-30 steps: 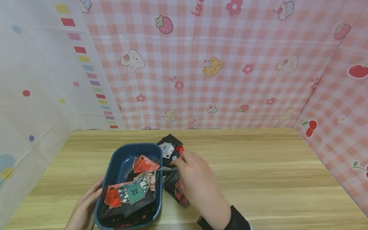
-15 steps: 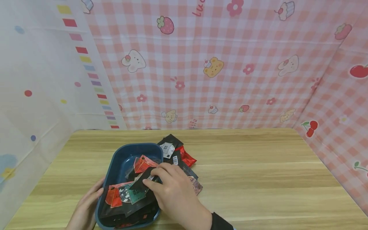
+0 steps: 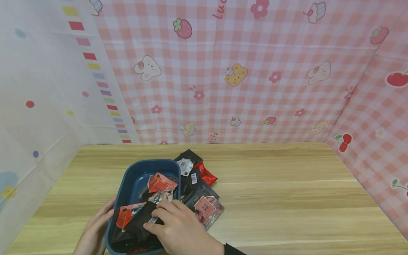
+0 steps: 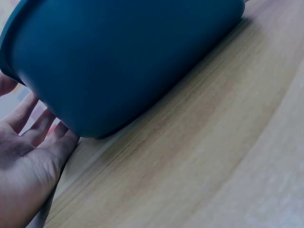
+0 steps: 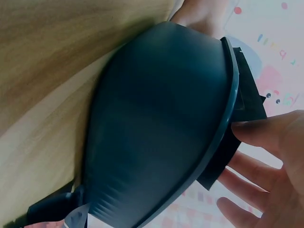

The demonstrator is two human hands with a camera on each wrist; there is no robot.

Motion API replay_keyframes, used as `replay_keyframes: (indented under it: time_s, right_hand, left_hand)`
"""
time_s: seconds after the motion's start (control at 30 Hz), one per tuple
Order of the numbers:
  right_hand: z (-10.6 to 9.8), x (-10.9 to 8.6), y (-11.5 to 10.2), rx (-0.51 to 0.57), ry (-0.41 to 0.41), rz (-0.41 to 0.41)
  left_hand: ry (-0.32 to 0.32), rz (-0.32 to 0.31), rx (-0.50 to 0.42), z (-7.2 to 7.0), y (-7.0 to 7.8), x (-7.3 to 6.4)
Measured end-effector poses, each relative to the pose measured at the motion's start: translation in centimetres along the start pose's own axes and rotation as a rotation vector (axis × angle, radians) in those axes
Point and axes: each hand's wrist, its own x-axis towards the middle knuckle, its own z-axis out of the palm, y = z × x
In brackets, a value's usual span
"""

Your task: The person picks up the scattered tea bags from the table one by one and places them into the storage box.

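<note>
A dark blue plastic bin (image 3: 125, 184) stands on the table, holding several flat sachets, among them a red-orange sachet (image 3: 159, 182). My left hand (image 3: 94, 230) rests against the bin's left outer wall; its fairly straight fingers (image 4: 40, 126) touch the wall in the left wrist view. Over the bin's near half, my right hand (image 3: 183, 226) pinches a black sachet (image 3: 140, 223) with a white label between thumb and fingers. In the right wrist view the black sachet (image 5: 247, 102) shows above the rim, with the thumb (image 5: 259, 130) on it. Sachets under it are partly hidden.
Beside the bin's right wall lies a loose pile of sachets: a black one with a barcode (image 3: 194, 179), a shiny red one (image 3: 208, 175) and a pink-patterned one (image 3: 207, 209). Wooden tabletop (image 3: 280, 198) extends to the right. Patterned cloth (image 3: 223, 88) hangs behind.
My right hand has moved from the pile leftward and nearer over the bin, carrying the black sachet onto the sachets inside. The pink-patterned sachet is uncovered. My left hand stays at the bin.
</note>
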Motion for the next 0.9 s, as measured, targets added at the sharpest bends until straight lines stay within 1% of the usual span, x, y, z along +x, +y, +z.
replay_keyframes:
  time_s: [0.07, 0.1, 0.23, 0.3, 0.53, 0.7, 0.8, 0.9]
  right_hand:
    - [0.18, -0.03, -0.09, -0.004, -0.006, 0.0]
    - [0.25, -0.02, -0.13, -0.007, -0.004, -0.001]
    - [0.44, 0.08, -0.17, -0.004, 0.018, -0.005]
    - [0.45, 0.13, -0.18, -0.001, 0.013, -0.005]
    - [0.27, 0.18, -0.22, 0.008, -0.02, 0.018]
    - [0.02, 0.15, -0.02, -0.007, -0.058, 0.064]
    - [-0.07, 0.09, 0.27, -0.048, -0.054, 0.104]
    - [-0.2, -0.03, 0.72, -0.063, -0.048, 0.167]
  left_hand:
    - [-0.008, 0.001, -0.014, -0.02, -0.04, -0.03]
    - [-0.001, -0.006, -0.008, 0.0, -0.02, -0.03]
    - [0.031, -0.044, 0.051, 0.09, 0.11, 0.08]
    - [0.042, -0.054, 0.069, 0.11, 0.16, 0.14]
    - [0.038, -0.039, 0.052, 0.05, 0.15, 0.06]
    - [0.033, -0.048, 0.049, 0.07, 0.24, 0.03]
    - [0.026, -0.043, 0.051, 0.1, 0.2, 0.01]
    - [0.042, -0.048, 0.077, 0.23, 0.25, 0.02]
